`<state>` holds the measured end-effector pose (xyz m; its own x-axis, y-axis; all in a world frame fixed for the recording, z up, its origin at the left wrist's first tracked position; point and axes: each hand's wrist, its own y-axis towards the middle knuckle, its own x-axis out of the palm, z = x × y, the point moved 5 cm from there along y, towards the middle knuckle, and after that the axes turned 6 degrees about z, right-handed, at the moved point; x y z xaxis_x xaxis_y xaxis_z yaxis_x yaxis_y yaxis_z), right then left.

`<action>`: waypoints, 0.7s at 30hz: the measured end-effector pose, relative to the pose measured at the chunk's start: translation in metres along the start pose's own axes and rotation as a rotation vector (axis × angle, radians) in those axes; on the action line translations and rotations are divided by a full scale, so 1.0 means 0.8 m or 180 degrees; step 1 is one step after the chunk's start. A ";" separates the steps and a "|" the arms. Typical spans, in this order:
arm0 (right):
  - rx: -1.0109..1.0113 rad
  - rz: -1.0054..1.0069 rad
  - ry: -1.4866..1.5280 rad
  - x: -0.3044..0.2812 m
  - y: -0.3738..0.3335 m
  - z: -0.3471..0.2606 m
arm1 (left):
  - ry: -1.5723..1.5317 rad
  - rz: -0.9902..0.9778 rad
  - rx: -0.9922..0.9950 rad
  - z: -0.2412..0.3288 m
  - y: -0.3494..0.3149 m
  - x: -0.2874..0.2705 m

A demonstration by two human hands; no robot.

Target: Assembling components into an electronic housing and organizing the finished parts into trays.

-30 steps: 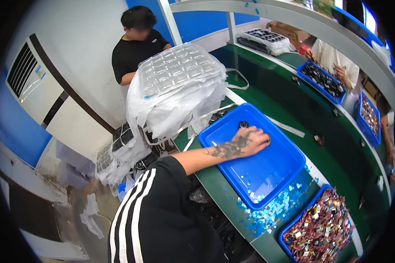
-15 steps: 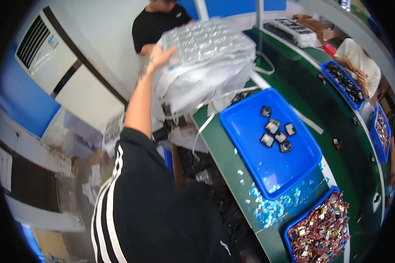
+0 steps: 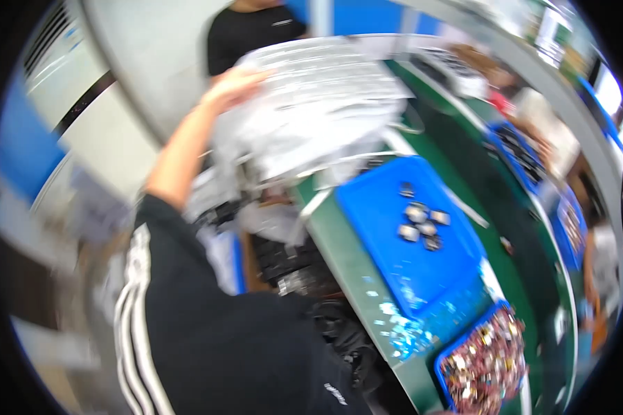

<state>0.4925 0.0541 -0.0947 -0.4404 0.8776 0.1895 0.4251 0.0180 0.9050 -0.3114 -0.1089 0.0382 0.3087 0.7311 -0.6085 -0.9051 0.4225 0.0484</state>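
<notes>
At far L corner of worktop (image 3: 339, 238), L hand (image 3: 237, 87) is on L edge of clear-tray stack (image 3: 318, 79), grip can't tell (blur), then blue tray (image 3: 377, 211) w/ small dk parts (image 3: 417, 214) mid-tray, blue flakes (image 3: 405, 339) nr tray's near edge, full blue bin (image 3: 444, 387) at worktop's near R.

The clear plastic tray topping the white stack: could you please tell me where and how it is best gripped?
Grip the tray probably by its left edge, coming from the left: it lies broad atop the white stack, and the left hand is at that edge. Blur hides the edge's exact shape.
</notes>
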 end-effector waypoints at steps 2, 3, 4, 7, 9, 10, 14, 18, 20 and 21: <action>0.0341 -0.0456 -0.0601 -0.010 -0.006 -0.017 | -0.0171 0.0053 0.0708 0.017 0.023 0.022; 0.0467 -0.0424 -0.0197 0.016 -0.006 -0.043 | -0.0467 -0.0035 0.0632 -0.034 0.019 -0.003; 0.0217 -0.0331 0.0160 0.018 -0.007 -0.049 | -0.0641 0.0016 0.0704 -0.077 0.052 -0.026; 0.0902 -0.0516 0.0407 0.034 -0.016 -0.075 | -0.0083 -0.0777 0.1352 0.030 0.135 0.178; 0.0707 -0.0728 0.0525 0.032 -0.002 -0.098 | -0.0169 -0.1170 0.1943 0.092 0.142 0.321; 0.0705 -0.0723 0.0526 0.028 0.004 -0.105 | -0.0198 -0.1232 0.2160 0.108 0.142 0.364; 0.0812 -0.0709 0.0540 0.007 0.001 -0.106 | -0.0200 -0.0811 0.2519 0.083 0.169 0.380; 0.0567 -0.1264 0.0243 0.021 -0.003 -0.099 | 0.0353 0.0351 0.2000 -0.127 0.135 0.156; 0.0591 -0.1132 0.0062 0.006 -0.002 -0.093 | 0.0937 0.1242 0.1478 -0.258 0.037 -0.073; 0.0856 -0.1081 -0.0051 -0.009 0.003 -0.092 | 0.1252 0.1693 0.1186 -0.316 -0.048 -0.186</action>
<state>0.4388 0.0126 -0.0660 -0.5793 0.8076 -0.1099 0.4500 0.4293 0.7831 -0.3964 -0.3690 -0.0732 -0.3321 0.6714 -0.6625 -0.7225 0.2705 0.6363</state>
